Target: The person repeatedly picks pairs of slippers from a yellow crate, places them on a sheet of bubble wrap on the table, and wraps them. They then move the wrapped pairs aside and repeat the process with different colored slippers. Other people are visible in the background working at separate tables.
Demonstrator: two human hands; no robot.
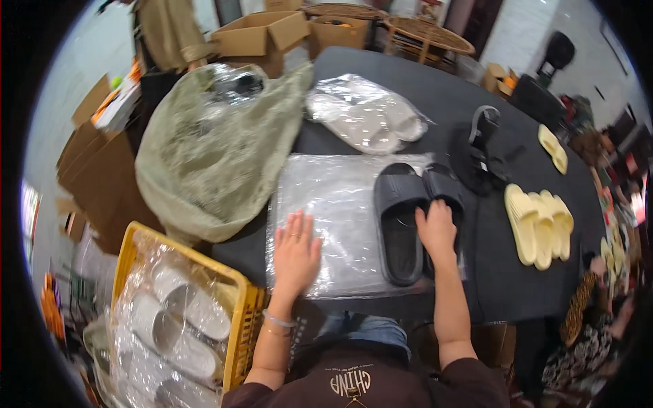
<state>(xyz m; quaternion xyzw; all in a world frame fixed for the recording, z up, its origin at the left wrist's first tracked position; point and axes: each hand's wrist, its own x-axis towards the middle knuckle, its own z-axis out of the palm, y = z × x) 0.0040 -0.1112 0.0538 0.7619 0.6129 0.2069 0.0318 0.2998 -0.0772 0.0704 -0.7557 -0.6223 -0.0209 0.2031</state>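
A stack of clear plastic bags (333, 211) lies flat in front of me on the dark-covered table. My left hand (297, 255) rests open on the left part of this stack, palm down, fingers stretched out. On its right part sits a pair of dark slide slippers (401, 231), side by side with the straps facing away. My right hand (437, 231) is closed at their inner edges, thumb toward the left slipper and fingers over the right one. That hand and forearm cover much of the right slipper.
Bagged white slippers (367, 119) lie beyond the stack, beside a big greenish sack (218, 149). A yellow crate (238, 319) of wrapped slippers stands at left. Black sandals (476, 156) and pale yellow slippers (541, 224) lie on the right. Cardboard boxes (265, 34) stand behind.
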